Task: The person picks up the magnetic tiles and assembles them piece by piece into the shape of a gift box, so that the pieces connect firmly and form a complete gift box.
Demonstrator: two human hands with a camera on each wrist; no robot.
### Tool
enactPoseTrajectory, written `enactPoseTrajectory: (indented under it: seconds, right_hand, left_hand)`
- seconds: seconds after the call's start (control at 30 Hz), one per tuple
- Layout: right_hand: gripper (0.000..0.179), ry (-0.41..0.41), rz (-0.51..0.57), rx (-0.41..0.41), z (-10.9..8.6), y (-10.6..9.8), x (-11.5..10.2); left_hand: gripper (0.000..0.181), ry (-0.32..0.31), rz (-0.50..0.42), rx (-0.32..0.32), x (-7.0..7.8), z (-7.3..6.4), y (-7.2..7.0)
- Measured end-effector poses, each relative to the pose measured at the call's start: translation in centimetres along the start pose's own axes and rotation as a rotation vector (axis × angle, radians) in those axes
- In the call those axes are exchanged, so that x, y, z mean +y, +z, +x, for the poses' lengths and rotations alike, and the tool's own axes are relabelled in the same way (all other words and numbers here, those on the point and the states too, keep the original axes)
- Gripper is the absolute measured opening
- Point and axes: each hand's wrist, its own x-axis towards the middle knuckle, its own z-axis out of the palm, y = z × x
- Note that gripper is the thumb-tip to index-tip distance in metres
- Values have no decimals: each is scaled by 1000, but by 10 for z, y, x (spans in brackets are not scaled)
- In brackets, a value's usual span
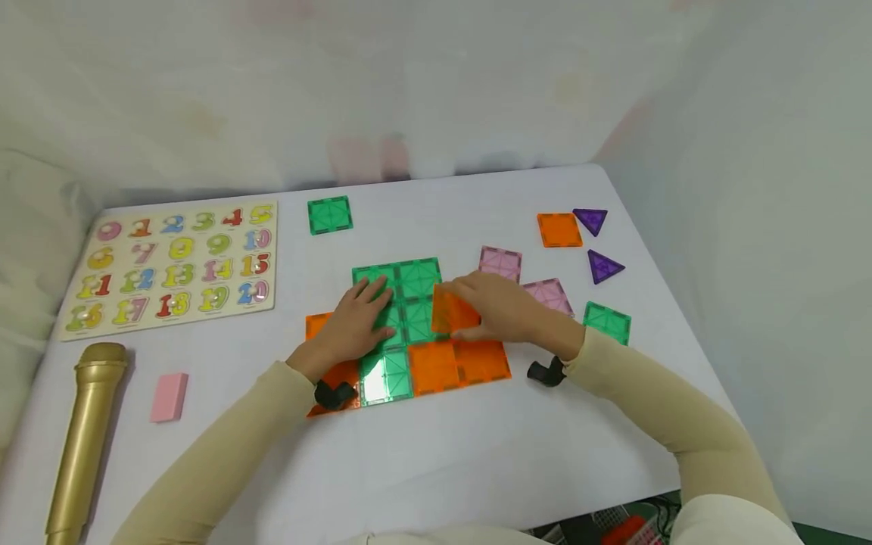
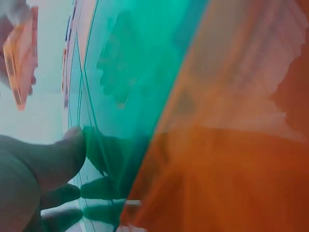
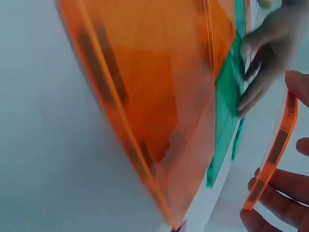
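Flat on the table lies a patchwork of square magnetic tiles, green [image 1: 418, 278] in the middle columns and orange [image 1: 433, 368] along the near right and left side. My left hand [image 1: 350, 325] rests on the green tiles with its fingers spread; in the left wrist view its thumb [image 2: 72, 150] touches a green tile. My right hand [image 1: 504, 306] holds an orange square tile [image 1: 450, 309] between thumb and fingers, tilted above the right part of the patchwork. In the right wrist view this held tile [image 3: 275, 150] shows edge-on, apart from the tiles below.
Pink tiles [image 1: 500, 261], a green tile [image 1: 608, 323], an orange tile [image 1: 560, 230] and purple triangles [image 1: 603, 266] lie to the right. Another green tile [image 1: 330, 215] lies at the back. On the left are a number puzzle board [image 1: 153, 261], a gold microphone [image 1: 88, 431] and a pink block [image 1: 168, 397].
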Motion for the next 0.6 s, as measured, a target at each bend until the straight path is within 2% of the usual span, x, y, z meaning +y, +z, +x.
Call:
enactPoseTrajectory:
  seconds: [0.07,0.13,0.17,0.27,0.3,0.37,0.4,0.47,0.6]
  right_hand:
    - [73,-45,-23,14,-9,6,-14]
    - [72,-90,-48,27,-18,12,-26]
    - [72,-112,-63,31,-22,15,-32]
    - [75,-164,-117,56,-29,21,-49]
    - [77,-173,-134,64,-31,23,-54]
    - [80,-185,-147,78,-34,24,-62]
    - [81,-191,-149,85,-36,25,-65]
    - [82,-205,-145,94,-38,27,-70]
    - [87,-217,-117,76,-44,28,-75]
  left_hand:
    - [70,-2,-39,27,7,-5,-1]
    - [72,28,-148,37,20,-14,-4]
    - [73,47,-227,27,28,-21,-5]
    - [80,105,-523,-58,52,-38,-12]
    - [81,105,-610,-84,59,-42,-13]
    - [81,88,-721,-97,70,-48,-12]
    - [79,78,-744,-86,74,-50,-11]
    - [75,56,-729,-35,79,-52,-6]
    - [70,-39,-705,19,83,-61,5]
